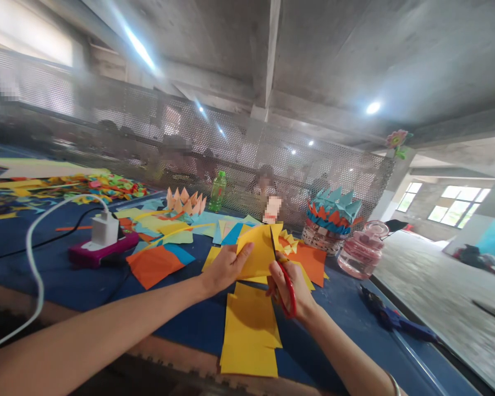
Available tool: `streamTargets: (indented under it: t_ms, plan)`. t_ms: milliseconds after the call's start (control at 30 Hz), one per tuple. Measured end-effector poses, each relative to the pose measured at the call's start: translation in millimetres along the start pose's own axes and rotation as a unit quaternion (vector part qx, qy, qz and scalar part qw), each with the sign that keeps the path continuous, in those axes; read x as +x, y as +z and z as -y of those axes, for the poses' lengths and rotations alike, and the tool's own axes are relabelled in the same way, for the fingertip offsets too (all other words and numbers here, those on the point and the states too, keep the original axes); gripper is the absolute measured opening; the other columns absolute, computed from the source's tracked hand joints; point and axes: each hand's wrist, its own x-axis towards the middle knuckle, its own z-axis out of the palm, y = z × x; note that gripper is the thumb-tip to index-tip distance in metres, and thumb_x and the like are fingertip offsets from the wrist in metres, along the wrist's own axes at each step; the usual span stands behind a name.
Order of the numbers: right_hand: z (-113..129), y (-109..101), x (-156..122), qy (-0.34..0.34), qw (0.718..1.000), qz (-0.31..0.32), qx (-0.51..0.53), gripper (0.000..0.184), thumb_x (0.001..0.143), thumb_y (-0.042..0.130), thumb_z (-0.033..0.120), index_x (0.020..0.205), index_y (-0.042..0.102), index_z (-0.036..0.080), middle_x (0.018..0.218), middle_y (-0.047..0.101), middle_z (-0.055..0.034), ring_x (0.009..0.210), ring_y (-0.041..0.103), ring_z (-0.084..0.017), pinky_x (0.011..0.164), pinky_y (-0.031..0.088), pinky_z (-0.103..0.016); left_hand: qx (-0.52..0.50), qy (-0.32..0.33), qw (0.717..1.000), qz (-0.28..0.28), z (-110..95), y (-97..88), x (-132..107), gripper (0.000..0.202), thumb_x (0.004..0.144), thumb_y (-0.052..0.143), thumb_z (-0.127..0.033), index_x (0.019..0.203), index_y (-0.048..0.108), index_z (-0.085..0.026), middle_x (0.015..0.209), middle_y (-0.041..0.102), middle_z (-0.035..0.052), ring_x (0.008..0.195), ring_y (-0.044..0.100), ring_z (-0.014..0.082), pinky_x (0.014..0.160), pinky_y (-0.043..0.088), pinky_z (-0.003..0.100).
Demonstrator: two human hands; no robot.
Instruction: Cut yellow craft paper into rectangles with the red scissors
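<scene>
- Concrete ceiling (346, 55) and a perforated screen (231, 146) stretch behind a blue table (173, 319).
- Yellow stack (251, 330) of paper lies at the table's near side.
- Yellow sheet (256, 253), raised over the table, is pinched between the left hand's (226, 269) thumb and fingers.
- Red-handled scissors (292, 300) sit in the right hand (300, 286), its fingers clamped around the handles, blades at the sheet's right side.
- White plug (104, 228) stands in a purple power strip (84, 257).

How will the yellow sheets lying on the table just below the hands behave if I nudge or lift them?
The yellow sheets look like thin paper, so they're probably light and apt to bend when lifted by one edge. Their edges overlap unevenly, so a sideways nudge may fan them out. Lying flat on the blue table, they seem unlikely to tip or roll.
</scene>
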Motion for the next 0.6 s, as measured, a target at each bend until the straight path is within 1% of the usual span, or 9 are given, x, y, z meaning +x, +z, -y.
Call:
streamTargets:
  t_ms: [133, 200, 300, 400, 500, 600]
  plan:
    - [4.7, -1.5, -0.4, 0.014, 1.0, -0.004, -0.003, 0.054, 0.077, 0.038, 0.072, 0.069, 0.05, 0.02, 0.041, 0.048, 0.0001, 0.033, 0.05, -0.014, 0.034, 0.038, -0.025, -0.034, 0.012, 0.999, 0.021, -0.1, 0.1, -0.6, 0.049, 0.089, 0.031, -0.049, 0.087, 0.063, -0.013, 0.078, 0.068, 0.0055, 0.07, 0.06, 0.0168, 0.064, 0.046, 0.024]
    - [5.7, -2.7, -0.2, 0.011, 1.0, -0.008, -0.005, 0.054, 0.077, 0.039, 0.072, 0.068, 0.052, 0.02, 0.041, 0.049, -0.0014, 0.033, 0.049, -0.015, 0.035, 0.039, -0.026, -0.036, 0.007, 0.999, 0.031, 0.2, 0.5, -0.7, 0.049, 0.088, 0.032, -0.05, 0.087, 0.064, -0.012, 0.077, 0.068, 0.0056, 0.069, 0.06, 0.0174, 0.062, 0.046, 0.024]
    - [4.5, -4.2, 0.3, 0.004, 1.0, -0.009, -0.01, 0.053, 0.078, 0.039, 0.07, 0.065, 0.052, 0.021, 0.04, 0.049, -0.0025, 0.034, 0.05, -0.016, 0.037, 0.04, -0.027, -0.046, 0.005, 0.998, 0.04, -0.3, 0.8, -1.2, 0.049, 0.088, 0.034, -0.05, 0.092, 0.064, -0.012, 0.08, 0.069, 0.0053, 0.072, 0.061, 0.0179, 0.063, 0.046, 0.024]
    - [0.5, -4.4, 0.7, 0.004, 1.0, -0.005, 0.005, 0.051, 0.079, 0.04, 0.069, 0.066, 0.053, 0.021, 0.041, 0.049, -0.0024, 0.034, 0.049, -0.016, 0.038, 0.041, -0.028, -0.049, 0.01, 0.998, 0.043, -2.2, 0.8, -1.8, 0.049, 0.088, 0.034, -0.049, 0.098, 0.064, -0.012, 0.085, 0.07, 0.006, 0.077, 0.062, 0.0183, 0.067, 0.046, 0.024]
    - [-3.1, -2.7, 0.5, 0.009, 0.999, -0.012, 0.034, 0.049, 0.078, 0.042, 0.068, 0.069, 0.053, 0.021, 0.041, 0.047, -0.0007, 0.032, 0.047, -0.015, 0.036, 0.041, -0.028, -0.032, 0.006, 0.999, 0.044, -4.0, 0.5, -2.4, 0.05, 0.088, 0.033, -0.049, 0.096, 0.065, -0.011, 0.084, 0.07, 0.0071, 0.075, 0.062, 0.0188, 0.067, 0.046, 0.025]
    - [-2.3, -0.2, -0.4, 0.021, 0.998, -0.016, 0.054, 0.049, 0.078, 0.042, 0.068, 0.068, 0.051, 0.021, 0.038, 0.044, 0.0012, 0.029, 0.043, -0.014, 0.033, 0.037, -0.027, -0.023, 0.014, 0.999, 0.034, -4.1, 0.5, -2.8, 0.049, 0.088, 0.034, -0.049, 0.094, 0.066, -0.012, 0.084, 0.07, 0.0071, 0.077, 0.061, 0.019, 0.07, 0.046, 0.025]
